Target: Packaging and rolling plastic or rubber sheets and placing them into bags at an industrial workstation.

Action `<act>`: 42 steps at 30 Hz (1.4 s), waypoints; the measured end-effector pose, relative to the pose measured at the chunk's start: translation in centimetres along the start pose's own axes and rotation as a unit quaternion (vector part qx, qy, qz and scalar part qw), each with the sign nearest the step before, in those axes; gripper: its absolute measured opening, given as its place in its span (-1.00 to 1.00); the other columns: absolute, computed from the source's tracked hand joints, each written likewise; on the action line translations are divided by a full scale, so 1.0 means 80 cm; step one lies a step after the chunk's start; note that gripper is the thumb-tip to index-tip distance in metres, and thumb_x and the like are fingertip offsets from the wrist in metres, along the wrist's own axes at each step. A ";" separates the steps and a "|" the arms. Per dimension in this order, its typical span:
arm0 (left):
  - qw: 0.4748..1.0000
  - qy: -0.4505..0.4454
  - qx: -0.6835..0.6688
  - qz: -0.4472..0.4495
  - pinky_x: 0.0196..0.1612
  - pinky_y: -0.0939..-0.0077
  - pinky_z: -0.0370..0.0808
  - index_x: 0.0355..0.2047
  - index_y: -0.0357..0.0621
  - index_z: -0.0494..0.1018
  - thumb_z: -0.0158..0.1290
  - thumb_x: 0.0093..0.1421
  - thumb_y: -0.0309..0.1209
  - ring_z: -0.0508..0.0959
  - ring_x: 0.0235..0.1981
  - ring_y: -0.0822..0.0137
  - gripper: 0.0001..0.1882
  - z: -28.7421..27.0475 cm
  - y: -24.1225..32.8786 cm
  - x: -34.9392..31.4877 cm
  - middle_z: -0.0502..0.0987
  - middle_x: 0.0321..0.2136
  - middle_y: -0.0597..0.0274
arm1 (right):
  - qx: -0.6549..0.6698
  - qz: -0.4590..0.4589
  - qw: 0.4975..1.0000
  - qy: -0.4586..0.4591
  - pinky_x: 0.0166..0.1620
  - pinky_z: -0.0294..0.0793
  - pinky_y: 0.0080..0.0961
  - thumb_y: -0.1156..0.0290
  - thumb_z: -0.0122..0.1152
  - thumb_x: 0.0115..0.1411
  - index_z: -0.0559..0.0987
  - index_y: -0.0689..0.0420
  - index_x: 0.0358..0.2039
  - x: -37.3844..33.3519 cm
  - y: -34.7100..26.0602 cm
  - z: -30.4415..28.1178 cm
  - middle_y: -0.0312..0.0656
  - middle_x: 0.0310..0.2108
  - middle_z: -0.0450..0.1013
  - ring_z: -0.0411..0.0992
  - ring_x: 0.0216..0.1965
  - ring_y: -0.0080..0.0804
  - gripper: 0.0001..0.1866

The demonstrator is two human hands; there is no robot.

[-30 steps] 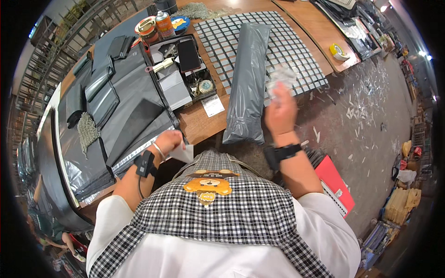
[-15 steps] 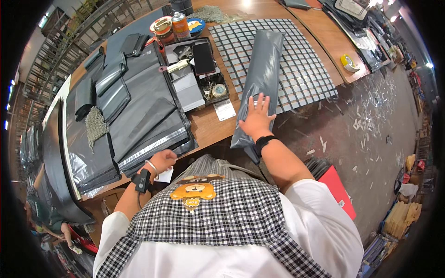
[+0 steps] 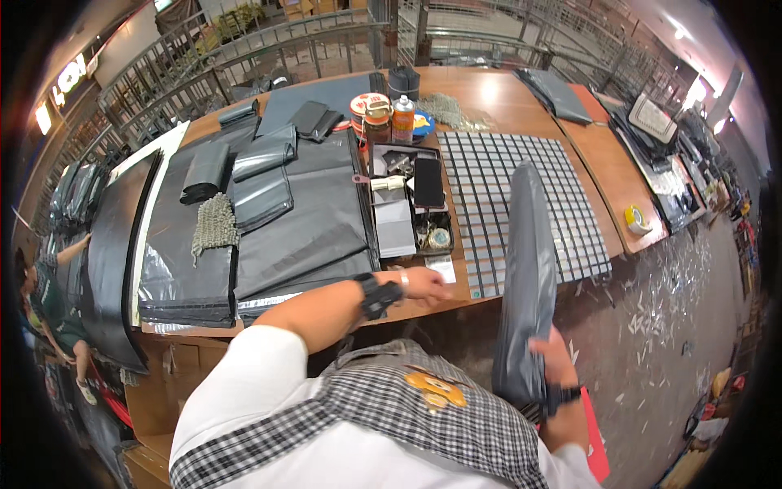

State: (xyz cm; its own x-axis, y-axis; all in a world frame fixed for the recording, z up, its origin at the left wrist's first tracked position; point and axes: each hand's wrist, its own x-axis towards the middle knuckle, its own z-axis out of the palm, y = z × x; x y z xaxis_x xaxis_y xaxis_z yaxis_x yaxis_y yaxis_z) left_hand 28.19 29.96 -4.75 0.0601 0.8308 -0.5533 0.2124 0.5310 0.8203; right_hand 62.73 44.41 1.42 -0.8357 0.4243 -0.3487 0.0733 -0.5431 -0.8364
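A long bundle of folded grey plastic bags (image 3: pixel 528 261) stands tilted up at the table's near edge, its far end over the grid mat. My right hand (image 3: pixel 556 359) grips its lower right side, thumb and fingers closed against the plastic. My left hand (image 3: pixel 425 285) reaches across my front, a little above the table edge, its fingers loosely apart with nothing seen in them. Close by lie a small white label card (image 3: pixel 441 267) and an open black box (image 3: pixel 407 213) holding a phone (image 3: pixel 429 182), a round dial and small tools.
Stacks of grey plastic sheets (image 3: pixel 301 212) cover the table's left half, with a knitted cloth (image 3: pixel 215 226) and folded bags on top. The grid mat (image 3: pixel 481 204) lies right of the box. Yellow tape (image 3: pixel 638 219) sits farther right. Another person (image 3: pixel 57 301) stands at far left.
My right hand has gone from lying flat on the bundle to gripping it, and the bundle's near end has come up off the mat toward me. My left hand has moved right.
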 end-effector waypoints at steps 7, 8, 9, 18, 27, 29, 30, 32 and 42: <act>0.770 0.024 -0.614 0.171 0.16 0.11 0.43 0.19 -0.26 0.27 0.14 0.14 -0.17 0.52 0.04 0.07 -0.32 0.095 0.115 0.047 0.48 0.04 0.00 | -0.468 0.013 0.883 -0.020 0.32 0.10 -0.38 0.37 0.34 -0.06 0.02 0.30 0.34 -0.121 -0.033 0.055 -0.04 0.24 0.22 0.16 0.29 -0.28 0.00; 0.769 0.040 -0.605 0.203 0.17 0.11 0.43 0.18 -0.27 0.28 0.14 0.13 -0.23 0.54 0.01 0.07 -0.35 0.101 0.117 0.038 0.49 0.03 0.00 | -0.466 0.019 0.884 -0.018 0.31 0.11 -0.38 0.36 0.31 -0.03 0.04 0.30 0.33 -0.119 -0.034 0.057 -0.05 0.24 0.22 0.17 0.28 -0.28 -0.04; 0.767 0.031 -0.616 0.176 0.20 0.11 0.39 0.21 -0.26 0.24 0.14 0.12 -0.34 0.51 0.05 0.07 -0.35 0.106 0.114 0.025 0.47 0.05 0.01 | -0.453 0.026 0.891 -0.017 0.31 0.12 -0.38 0.35 0.27 0.00 0.05 0.29 0.33 -0.114 -0.032 0.058 -0.06 0.24 0.23 0.18 0.27 -0.29 -0.09; 0.927 0.113 -0.289 0.209 0.27 0.29 0.23 0.32 -0.21 0.04 0.24 0.12 -0.36 0.32 0.19 0.24 -0.16 0.045 0.149 -0.107 0.33 0.19 0.06 | 0.048 0.164 0.984 0.044 0.25 0.23 -0.36 0.22 -0.08 0.31 0.23 0.23 0.27 0.011 0.030 0.103 -0.10 0.22 0.29 0.27 0.21 -0.32 -0.42; 0.784 0.444 -0.139 0.411 0.11 0.41 0.35 0.16 -0.18 0.32 -0.03 0.26 -0.37 0.45 0.04 0.30 -0.55 -0.169 0.084 -0.259 0.47 0.05 0.16 | -0.019 -0.280 0.891 -0.358 -0.18 0.56 -0.48 0.05 -0.10 0.37 0.34 0.25 0.19 0.135 -0.198 0.204 -0.12 -0.26 0.57 0.56 -0.29 -0.32 -0.42; 0.860 0.455 -0.045 0.227 0.03 0.45 0.39 0.03 -0.17 0.43 0.05 0.20 -0.40 0.50 -0.09 0.34 -0.63 -0.187 0.048 -0.224 0.53 -0.05 0.19 | -0.180 -0.267 0.915 -0.244 -0.16 0.56 -0.47 0.08 -0.05 0.36 0.36 0.20 0.19 0.148 -0.177 0.226 -0.12 -0.24 0.58 0.56 -0.28 -0.36 -0.46; 0.881 0.451 0.009 0.142 -0.02 0.47 0.41 -0.03 -0.18 0.48 0.09 0.18 -0.41 0.51 -0.14 0.34 -0.67 -0.195 0.030 -0.201 0.56 -0.10 0.18 | -0.238 -0.204 0.917 -0.245 -0.14 0.55 -0.47 0.10 -0.03 0.35 0.38 0.17 0.19 0.160 -0.159 0.231 -0.13 -0.23 0.58 0.56 -0.27 -0.39 -0.48; 0.887 0.427 0.153 0.082 -0.06 0.34 0.47 -0.16 -0.17 0.54 0.13 0.15 -0.30 0.56 -0.17 0.18 -0.71 -0.209 -0.005 -0.152 0.57 -0.19 0.08 | -0.310 -0.017 0.935 -0.173 -0.10 0.50 -0.50 0.10 0.04 0.33 0.40 0.12 0.18 0.196 -0.082 0.235 -0.17 -0.23 0.58 0.53 -0.23 -0.45 -0.49; 0.853 0.381 0.356 0.002 -0.13 0.08 0.50 -0.37 -0.15 0.62 0.02 0.18 -0.14 0.57 -0.24 -0.06 -0.66 -0.241 -0.074 -0.001 0.59 -0.33 -0.06 | -0.239 0.223 0.935 0.139 -0.18 0.49 -0.48 0.12 0.17 0.25 0.48 0.17 0.03 0.141 0.094 0.023 -0.15 -0.20 0.53 0.50 -0.24 -0.43 -0.54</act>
State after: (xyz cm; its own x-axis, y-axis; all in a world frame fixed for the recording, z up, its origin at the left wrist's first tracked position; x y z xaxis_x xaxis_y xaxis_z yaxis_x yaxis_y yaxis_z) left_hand 8.13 29.97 -6.74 -0.5320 0.8435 -0.0736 0.7689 0.5177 0.3753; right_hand 52.83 43.75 -8.04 -0.4952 0.4397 -0.7493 0.6713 -0.3538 -0.6513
